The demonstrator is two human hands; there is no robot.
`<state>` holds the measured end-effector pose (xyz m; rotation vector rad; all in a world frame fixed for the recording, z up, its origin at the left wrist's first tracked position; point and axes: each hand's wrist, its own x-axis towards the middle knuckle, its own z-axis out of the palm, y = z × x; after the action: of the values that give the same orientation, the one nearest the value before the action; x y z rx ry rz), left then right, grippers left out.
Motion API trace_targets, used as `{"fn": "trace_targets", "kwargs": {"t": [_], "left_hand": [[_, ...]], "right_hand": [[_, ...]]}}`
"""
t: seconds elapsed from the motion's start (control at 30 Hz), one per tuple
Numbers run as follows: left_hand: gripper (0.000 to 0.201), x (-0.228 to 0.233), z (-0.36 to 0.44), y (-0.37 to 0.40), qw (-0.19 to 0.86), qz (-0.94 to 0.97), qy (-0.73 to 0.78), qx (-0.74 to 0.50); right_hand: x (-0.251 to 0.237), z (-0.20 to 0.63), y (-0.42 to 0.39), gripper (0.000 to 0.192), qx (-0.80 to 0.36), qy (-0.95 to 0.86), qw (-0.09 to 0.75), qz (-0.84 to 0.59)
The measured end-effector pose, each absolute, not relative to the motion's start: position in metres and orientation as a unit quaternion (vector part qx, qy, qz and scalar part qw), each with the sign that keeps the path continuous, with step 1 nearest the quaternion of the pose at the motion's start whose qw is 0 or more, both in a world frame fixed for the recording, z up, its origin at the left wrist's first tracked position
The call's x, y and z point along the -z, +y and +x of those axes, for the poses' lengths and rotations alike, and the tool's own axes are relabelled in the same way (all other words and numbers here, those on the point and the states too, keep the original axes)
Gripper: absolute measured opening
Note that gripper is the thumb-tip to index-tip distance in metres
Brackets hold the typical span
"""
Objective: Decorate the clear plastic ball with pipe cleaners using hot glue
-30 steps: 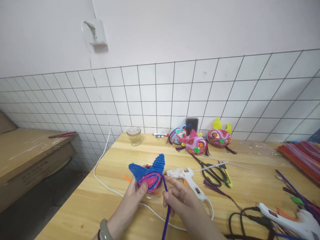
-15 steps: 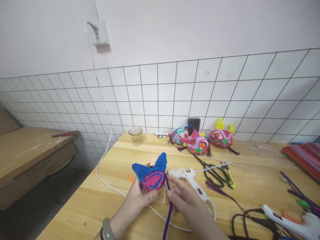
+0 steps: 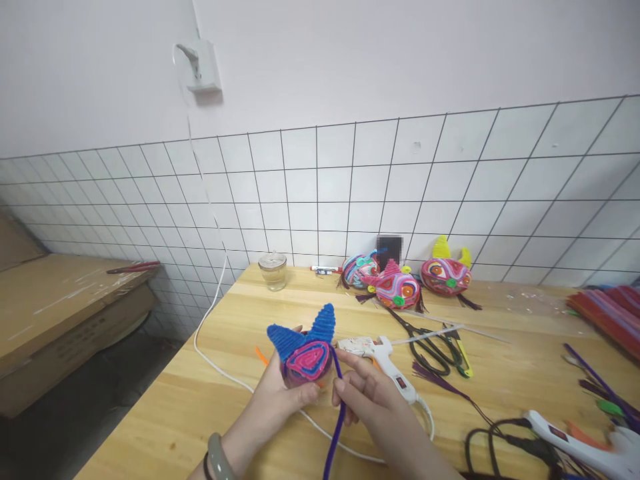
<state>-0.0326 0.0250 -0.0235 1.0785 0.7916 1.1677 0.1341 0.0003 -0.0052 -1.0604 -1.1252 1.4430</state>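
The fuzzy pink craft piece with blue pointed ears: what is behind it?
Behind the craft piece, a fingertip of the left hand peeks out between the ears, with pale wooden tabletop beyond. The piece's back and the rest of that finger are covered.

Around one blue-eared ornament (image 3: 309, 361) lie three eyed ornaments (image 3: 393, 287) at two o'clock, two glue guns (image 3: 393, 369) at three and four, one pair of scissors (image 3: 413, 332) and one box cutter (image 3: 465, 364) at three, and one glass (image 3: 273, 274) at eleven.
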Motion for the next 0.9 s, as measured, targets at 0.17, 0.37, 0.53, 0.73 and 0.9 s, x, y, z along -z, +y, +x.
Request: {"fn": "trace_targets", "kwargs": {"t": [0.17,0.37,0.53,0.73,0.9], "left_hand": [[0.092,0.026,-0.033,0.026,0.626,0.474,0.342,-0.516],[0.063,0.018,-0.034,0.024,0.600,0.492,0.370,-0.512],[0.056,0.015,-0.033,0.023,0.598,0.490,0.378,-0.509],[0.080,0.017,-0.033,0.024,0.621,0.484,0.343,-0.511],[0.067,0.010,-0.035,0.022,0.584,0.491,0.392,-0.514]], "right_hand": [[0.004,0.134,0.000,0.066,-0.596,-0.457,0.495,-0.437],[0.003,0.133,-0.001,0.064,-0.598,-0.459,0.489,-0.440],[0.004,0.133,-0.001,0.064,-0.601,-0.456,0.487,-0.440],[0.005,0.134,0.000,0.064,-0.604,-0.456,0.484,-0.439],[0.008,0.133,0.000,0.067,-0.609,-0.459,0.478,-0.436]]}}
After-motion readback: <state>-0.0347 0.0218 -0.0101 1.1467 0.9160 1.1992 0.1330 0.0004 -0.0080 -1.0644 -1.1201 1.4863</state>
